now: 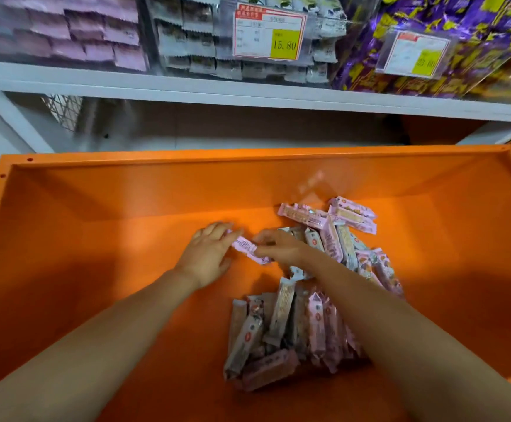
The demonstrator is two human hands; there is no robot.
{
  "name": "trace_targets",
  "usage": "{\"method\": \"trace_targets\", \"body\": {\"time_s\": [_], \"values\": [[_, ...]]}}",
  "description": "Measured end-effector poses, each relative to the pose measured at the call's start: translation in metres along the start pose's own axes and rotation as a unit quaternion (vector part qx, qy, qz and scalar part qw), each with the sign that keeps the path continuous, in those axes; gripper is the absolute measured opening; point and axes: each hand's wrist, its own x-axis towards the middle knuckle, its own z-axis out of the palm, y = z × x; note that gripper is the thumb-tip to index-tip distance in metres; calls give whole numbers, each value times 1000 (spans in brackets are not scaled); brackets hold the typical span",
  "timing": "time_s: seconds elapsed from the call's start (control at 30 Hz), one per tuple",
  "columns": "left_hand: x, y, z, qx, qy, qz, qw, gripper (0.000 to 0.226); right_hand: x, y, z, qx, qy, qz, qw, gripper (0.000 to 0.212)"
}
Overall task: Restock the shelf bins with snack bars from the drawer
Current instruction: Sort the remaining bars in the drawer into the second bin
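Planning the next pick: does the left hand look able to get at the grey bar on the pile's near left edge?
Probably yes. Bare drawer floor lies between the left hand and the grey bar; it only touches the pink bar that the right hand pinches.

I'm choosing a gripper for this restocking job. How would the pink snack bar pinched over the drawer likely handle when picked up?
Probably light: the right hand holds the pink snack bar by a fingertip pinch. Likely fairly stiff: it juts out straight, not drooping. The film wrapper may be slippery, and its flat shape shouldn't roll.
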Motion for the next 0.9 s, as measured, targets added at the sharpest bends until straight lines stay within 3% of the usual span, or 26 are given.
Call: {"method": "trace_targets", "body": {"time_s": [0.17, 0.27, 0.37, 0.43, 0.53, 0.67, 0.8, 0.9], "values": [[4, -1, -6, -44, 61, 7, 997, 33, -9, -14, -9, 35, 8, -10, 999, 23], [3, 0, -9, -110, 17, -53, 992, 23, -8, -13, -20, 40, 140, -51, 988, 35], [4, -2, -6, -235, -3, -128, 964, 13, 5, 2, -33, -110, 308, -54, 943, 28], [4, -3, -4, -347, -12, -174, 922, 11, 10, 16, -38, -257, 360, -9, 897, 36], [3, -5, -5, -436, -15, -207, 876, 14, 8, 24, -38, -386, 339, 59, 856, 55], [3, -9, -5, -453, -7, -223, 863, 15, 13, 28, -32, -465, 320, 108, 818, 50], [-1, -14, -3, -466, -14, -235, 853, 16, 14, 32, -33, -461, 305, 93, 828, 45], [-5, -19, -2, -468, -9, -241, 850, 17, 15, 30, -31, -335, 327, 2, 884, 36]]}}
